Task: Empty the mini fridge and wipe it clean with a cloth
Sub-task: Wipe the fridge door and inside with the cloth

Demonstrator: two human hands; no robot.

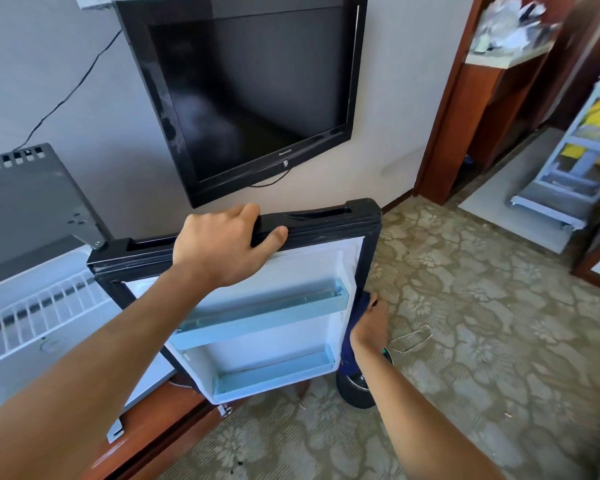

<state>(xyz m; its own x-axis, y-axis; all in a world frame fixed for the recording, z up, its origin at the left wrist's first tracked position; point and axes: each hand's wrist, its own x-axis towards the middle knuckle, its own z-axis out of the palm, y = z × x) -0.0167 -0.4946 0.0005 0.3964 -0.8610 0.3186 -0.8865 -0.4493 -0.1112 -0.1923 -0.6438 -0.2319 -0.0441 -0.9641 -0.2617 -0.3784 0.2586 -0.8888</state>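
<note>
Left hand [219, 244] curled in a grip, arm outstretched, right hand [369, 323] lower, fingers clenched

Glossy black plastic fridge door [312, 220], smooth pale liner; dark cloth [352, 337], perhaps microfibre; glossy wooden cabinet [146, 441].

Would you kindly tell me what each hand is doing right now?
Left hand: grips the top edge of the open fridge door.
Right hand: holds a dark blue cloth against the door's outer edge.
</note>
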